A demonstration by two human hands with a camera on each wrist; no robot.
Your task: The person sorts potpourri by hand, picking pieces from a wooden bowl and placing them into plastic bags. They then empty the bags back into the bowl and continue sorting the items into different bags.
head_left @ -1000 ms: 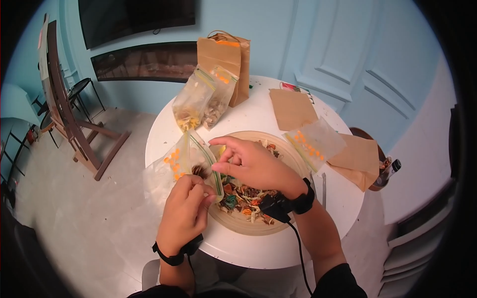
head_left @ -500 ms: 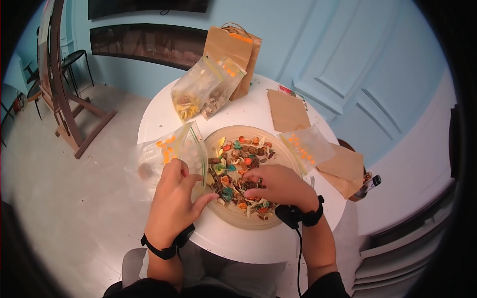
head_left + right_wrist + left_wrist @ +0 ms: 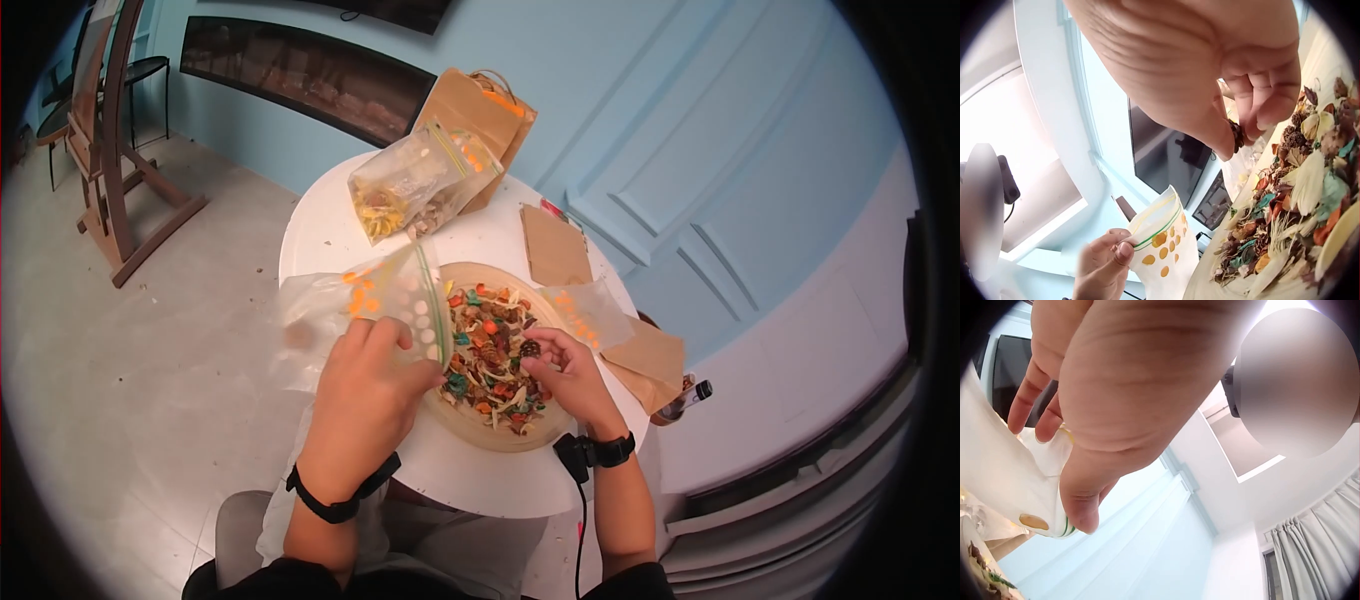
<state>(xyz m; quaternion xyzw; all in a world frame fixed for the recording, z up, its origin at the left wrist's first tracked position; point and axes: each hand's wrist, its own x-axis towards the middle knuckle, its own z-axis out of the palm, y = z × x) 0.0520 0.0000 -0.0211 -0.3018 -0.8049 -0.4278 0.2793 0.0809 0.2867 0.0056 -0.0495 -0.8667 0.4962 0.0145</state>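
Pine cone (image 3: 530, 349) lifted, bag (image 3: 398, 298) hiding plate (image 3: 488, 438) edge

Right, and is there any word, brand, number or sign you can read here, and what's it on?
None can be read.
Translucent plastic zip bag with a green-lined seal: orange and pale dots, no legible text.
Small red-and-green item beyond the flat brown paper piece: too small and blurred.
Dark-ended cylinder beside the table: pale mark, too small.
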